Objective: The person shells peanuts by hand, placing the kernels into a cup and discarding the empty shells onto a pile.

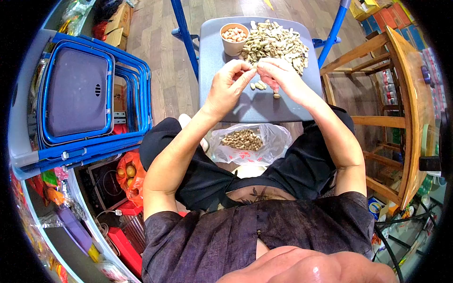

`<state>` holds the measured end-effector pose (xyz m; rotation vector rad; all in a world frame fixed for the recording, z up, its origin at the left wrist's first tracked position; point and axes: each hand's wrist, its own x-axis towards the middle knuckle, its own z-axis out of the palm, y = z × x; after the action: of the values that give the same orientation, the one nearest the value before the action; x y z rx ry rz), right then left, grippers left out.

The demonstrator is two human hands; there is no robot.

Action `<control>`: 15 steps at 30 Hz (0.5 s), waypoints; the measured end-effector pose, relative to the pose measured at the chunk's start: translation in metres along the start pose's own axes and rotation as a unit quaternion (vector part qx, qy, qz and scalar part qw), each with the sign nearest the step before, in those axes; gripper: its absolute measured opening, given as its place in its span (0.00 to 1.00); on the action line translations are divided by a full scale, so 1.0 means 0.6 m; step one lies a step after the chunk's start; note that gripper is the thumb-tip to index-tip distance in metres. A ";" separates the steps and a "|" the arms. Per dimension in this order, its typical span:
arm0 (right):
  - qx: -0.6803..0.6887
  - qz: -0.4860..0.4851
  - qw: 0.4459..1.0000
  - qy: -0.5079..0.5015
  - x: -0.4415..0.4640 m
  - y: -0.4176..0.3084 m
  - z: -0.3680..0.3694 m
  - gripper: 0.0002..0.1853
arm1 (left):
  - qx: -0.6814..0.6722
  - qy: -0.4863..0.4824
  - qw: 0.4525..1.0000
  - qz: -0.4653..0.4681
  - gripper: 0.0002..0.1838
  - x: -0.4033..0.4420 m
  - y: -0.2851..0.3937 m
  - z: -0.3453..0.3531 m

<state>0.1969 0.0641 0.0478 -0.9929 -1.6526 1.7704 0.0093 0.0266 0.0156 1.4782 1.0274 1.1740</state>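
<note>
left hand (pixel 227 85): pinched, contents unclear
right hand (pixel 281 78): same
cup (pixel 232 48): peanuts (pixel 234 34), far left
bag (pixel 277 141): near, red print (pixel 241 156) illegible

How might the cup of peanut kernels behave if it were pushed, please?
The cup might tip, as it looks narrower toward its base. Its loose peanut kernels, piled near the rim, would probably shift and could spill if jolted.

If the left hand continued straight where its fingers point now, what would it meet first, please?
Most likely the fingers of the right hand, right at the left hand's fingertips. The heap of shells seems to lie beyond, though depth is unclear.
</note>
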 end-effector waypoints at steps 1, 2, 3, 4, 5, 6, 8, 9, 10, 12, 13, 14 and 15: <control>0.012 0.011 1.000 -0.005 0.000 0.003 -0.001 0.16 | 0.046 0.018 0.999 0.005 0.07 -0.001 0.004 0.000; 0.024 0.023 0.999 -0.010 0.000 0.004 -0.001 0.16 | 0.046 0.018 0.999 0.005 0.07 0.000 0.007 0.000; 0.024 0.023 0.999 -0.010 -0.001 0.003 0.003 0.16 | 0.082 0.029 0.996 0.019 0.06 0.000 0.010 0.001; 0.000 0.022 1.000 0.008 -0.003 0.001 0.010 0.17 | 0.119 0.041 0.992 0.032 0.07 0.001 0.011 0.002; -0.024 0.021 0.999 0.026 -0.003 0.000 0.014 0.18 | 0.119 0.041 0.992 0.032 0.07 0.001 0.012 0.003; -0.024 0.021 0.999 0.026 -0.002 0.004 0.014 0.18 | 0.141 0.041 0.988 0.049 0.07 0.000 0.013 0.004; -0.071 0.004 0.997 0.023 0.002 0.015 0.012 0.19 | 0.163 0.041 0.984 0.066 0.08 0.001 0.012 0.003; -0.071 0.004 0.997 0.023 0.003 0.018 0.011 0.19 | 0.190 0.034 0.978 0.084 0.08 0.001 0.011 0.002; -0.079 0.004 0.997 0.022 0.003 0.021 0.010 0.19 | 0.218 0.028 0.970 0.102 0.08 0.001 0.010 0.001; -0.087 0.005 0.996 0.022 0.004 0.022 0.008 0.19 | 0.219 0.028 0.970 0.101 0.09 0.000 0.010 0.001; -0.100 -0.003 0.995 0.016 0.003 0.020 0.007 0.19 | 0.220 0.028 0.970 0.100 0.09 -0.001 0.009 0.001; -0.114 -0.011 0.993 0.010 0.003 0.019 0.006 0.19 | 0.220 0.028 0.970 0.100 0.09 -0.001 0.009 0.001; -0.113 -0.011 0.993 0.010 0.003 0.017 0.006 0.19 | 0.225 0.025 0.969 0.103 0.08 -0.002 0.008 0.001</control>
<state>0.1940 0.0622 0.0372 -1.0830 -1.8754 1.5782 0.0099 0.0245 0.0203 1.9573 1.2557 1.1741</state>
